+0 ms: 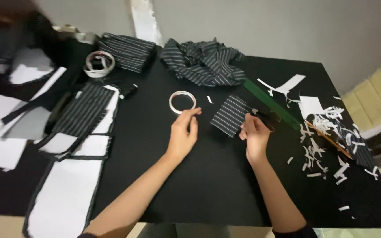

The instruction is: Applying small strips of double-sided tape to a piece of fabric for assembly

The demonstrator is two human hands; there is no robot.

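Observation:
My left hand (pixel 183 132) reaches toward a white tape roll (pixel 182 102) lying flat on the black table (pixel 190 185); its fingertips sit at the roll's near edge, holding nothing. My right hand (pixel 255 134) is curled around black-handled scissors (pixel 264 118), next to a small folded piece of black striped fabric (pixel 230 115) that lies between my hands. Whether the fingers also touch the fabric edge I cannot tell.
A green ruler (pixel 270 102) runs diagonally right of the fabric. White paper scraps (pixel 327 132) litter the right side. A crumpled striped cloth (pixel 203 61), another folded striped piece (pixel 126 50) and a second tape roll (pixel 99 63) lie at the back. White pattern pieces (pixel 69 185) cover the left.

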